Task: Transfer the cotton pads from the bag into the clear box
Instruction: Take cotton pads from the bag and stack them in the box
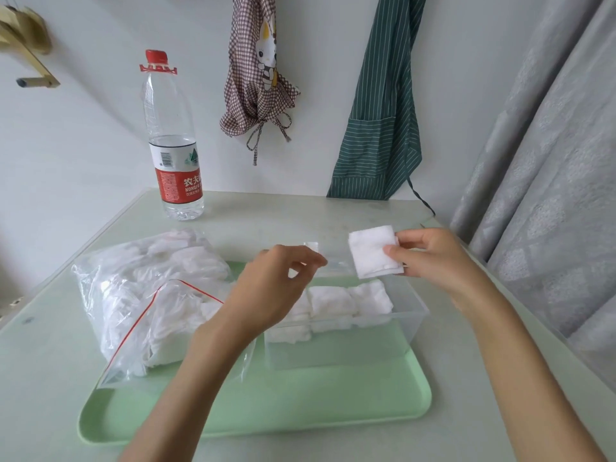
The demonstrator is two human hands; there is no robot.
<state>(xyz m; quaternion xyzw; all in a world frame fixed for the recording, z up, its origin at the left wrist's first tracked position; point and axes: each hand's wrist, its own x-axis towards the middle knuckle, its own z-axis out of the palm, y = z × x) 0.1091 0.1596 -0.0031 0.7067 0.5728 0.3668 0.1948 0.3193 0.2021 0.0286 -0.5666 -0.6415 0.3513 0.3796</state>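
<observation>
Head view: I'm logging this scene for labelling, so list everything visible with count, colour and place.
clear zip-top plastic bag of cotton pads: one, red seal line, left on tray.
clear rectangular plastic box: one, on tray, right; white pad stacks inside.
square white cotton pad: one, above box.
pale green plastic tray: one, on table.
clear water bottle with red cap and label: one, back left.
pale table: one.
checked cloth: one, on wall.
green striped apron: one, on wall.
grey curtain: right.
left hand: over box, fingers curled.
right hand: pinches pad.
</observation>
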